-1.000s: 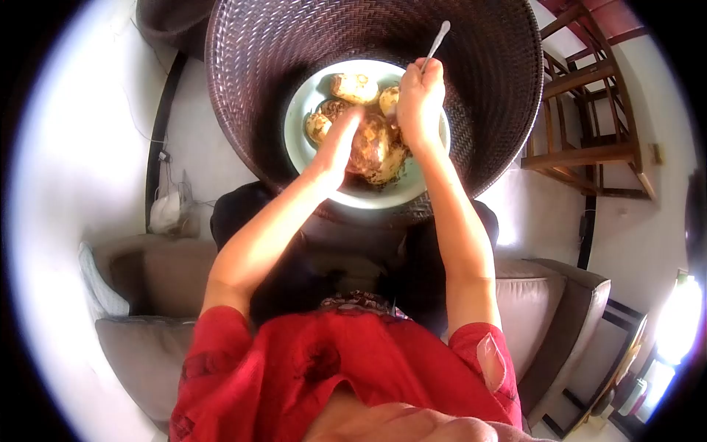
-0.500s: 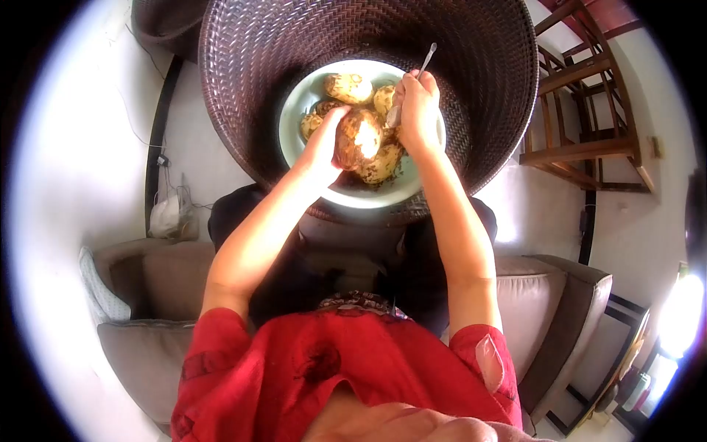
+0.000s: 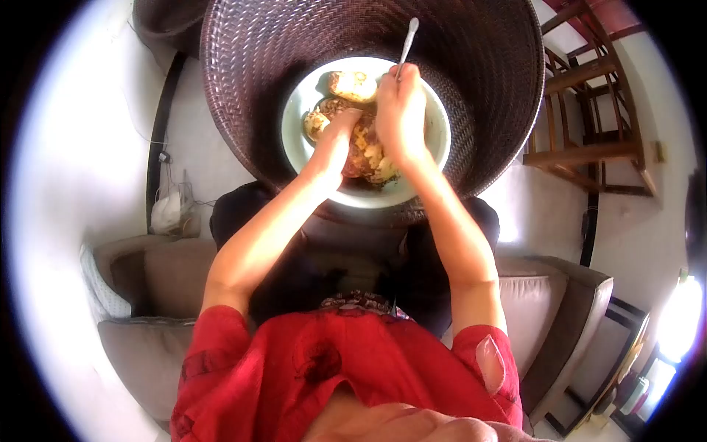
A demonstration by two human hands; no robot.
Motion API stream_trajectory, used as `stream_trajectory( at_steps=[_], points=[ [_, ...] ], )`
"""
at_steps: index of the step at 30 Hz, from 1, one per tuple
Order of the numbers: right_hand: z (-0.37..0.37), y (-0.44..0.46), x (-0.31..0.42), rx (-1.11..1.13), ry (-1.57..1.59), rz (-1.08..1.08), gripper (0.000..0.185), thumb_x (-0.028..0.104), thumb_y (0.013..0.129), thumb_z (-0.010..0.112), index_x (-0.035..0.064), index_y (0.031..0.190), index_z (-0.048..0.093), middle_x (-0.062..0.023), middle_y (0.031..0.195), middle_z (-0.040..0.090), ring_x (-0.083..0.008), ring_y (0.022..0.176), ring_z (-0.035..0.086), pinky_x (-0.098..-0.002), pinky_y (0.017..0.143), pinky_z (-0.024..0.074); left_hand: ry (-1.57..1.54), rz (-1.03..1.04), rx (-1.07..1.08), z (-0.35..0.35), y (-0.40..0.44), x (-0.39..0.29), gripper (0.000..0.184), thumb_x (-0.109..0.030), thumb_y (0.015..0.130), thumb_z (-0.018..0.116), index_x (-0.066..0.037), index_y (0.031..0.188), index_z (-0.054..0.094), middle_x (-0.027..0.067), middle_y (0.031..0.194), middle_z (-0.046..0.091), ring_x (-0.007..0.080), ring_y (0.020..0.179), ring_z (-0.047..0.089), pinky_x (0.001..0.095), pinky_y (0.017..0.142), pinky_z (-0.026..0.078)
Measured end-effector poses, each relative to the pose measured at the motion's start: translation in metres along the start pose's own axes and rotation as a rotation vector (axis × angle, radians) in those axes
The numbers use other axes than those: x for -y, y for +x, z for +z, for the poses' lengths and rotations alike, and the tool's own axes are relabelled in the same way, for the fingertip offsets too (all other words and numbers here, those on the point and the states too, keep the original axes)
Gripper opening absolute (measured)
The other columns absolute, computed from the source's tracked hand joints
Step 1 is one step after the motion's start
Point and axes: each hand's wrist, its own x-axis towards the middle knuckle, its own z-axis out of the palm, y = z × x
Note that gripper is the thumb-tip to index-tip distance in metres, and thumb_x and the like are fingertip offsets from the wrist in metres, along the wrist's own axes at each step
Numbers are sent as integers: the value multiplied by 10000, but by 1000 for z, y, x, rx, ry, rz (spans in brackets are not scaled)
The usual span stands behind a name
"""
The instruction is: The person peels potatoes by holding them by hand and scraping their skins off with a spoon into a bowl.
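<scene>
Our left hand [image 3: 333, 149] clasps a brown-and-yellow, patchily peeled rounded tuber [image 3: 361, 141] over the pale-green round bowl [image 3: 294, 144]; our right [image 3: 401, 118] grips a slim silver metal utensil [image 3: 407, 46].

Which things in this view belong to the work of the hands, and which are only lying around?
Likely for the work: metal-handled tool; brown-yellow produce; pale bowl; dark woven basket.

Apparently just around: wooden chair; white bag.

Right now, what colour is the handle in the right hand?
The handle is silvery, clearest in the head view.
</scene>
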Motion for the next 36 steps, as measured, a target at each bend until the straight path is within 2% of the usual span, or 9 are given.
stream_trajectory(
  at_steps=[15,17,19,21,26,27,31,35,36],
  points=[
    [-4,21,-35,-152,218,157,95,65,956,444,-25,981,426,-125,777,528,-224,684,542,-365,661,472,-107,-76,-87,3,5,-1,347,-331,939,523,-45,1132,561,127,1042,670,204,945,673,373,817,570],
    [-4,4,-16,-110,459,146,58,88,945,461,48,984,446,-17,681,449,-61,523,413,-209,438,347,-168,-39,39,-2,5,-6,349,-333,949,503,-43,1135,556,123,1042,670,199,953,671,361,812,572],
    [-5,-10,-7,-82,79,-88,79,89,952,457,14,975,452,-81,741,501,-131,641,505,-289,555,432,-112,-72,1,-1,3,-8,352,-334,953,491,-41,1138,551,119,1038,672,196,944,675,355,805,574],
    [-11,7,-17,-154,88,109,112,97,946,464,-8,985,462,-103,781,518,-161,716,526,-321,642,448,-43,-91,22,-1,0,-3,344,-327,949,498,-44,1139,548,118,1035,674,195,927,680,356,800,576],
    [-6,10,-23,-132,229,73,94,91,946,454,11,996,459,-38,722,508,-97,586,483,-270,513,412,-98,-55,-59,1,4,-1,348,-317,933,539,-48,1153,548,104,1047,673,201,930,680,359,799,575],
    [-14,0,10,1,133,166,93,61,953,439,-10,1011,425,-157,760,536,-173,660,548,-337,588,461,-95,-53,-30,0,6,-1,344,-314,934,540,-48,1152,549,104,1047,672,199,937,677,359,807,573],
    [-7,21,-28,-209,-69,-105,70,50,951,430,-13,980,418,-129,728,553,-206,614,553,-345,554,465,52,-65,6,3,-1,2,326,-300,943,528,-51,1152,547,107,1049,664,193,951,670,356,839,565],
    [-13,5,4,-15,240,193,106,53,941,445,-44,979,428,-198,772,562,-288,669,584,-403,652,480,-77,-85,22,3,6,-4,335,-317,933,539,-56,1142,552,117,1027,667,193,914,678,350,832,567],
    [-12,-3,13,-49,99,17,93,52,941,441,-35,972,426,-215,788,566,-284,679,594,-399,636,479,-65,-39,-9,7,2,-5,323,-323,929,545,-56,1111,564,116,1010,674,194,894,683,341,819,569]
  ],
)
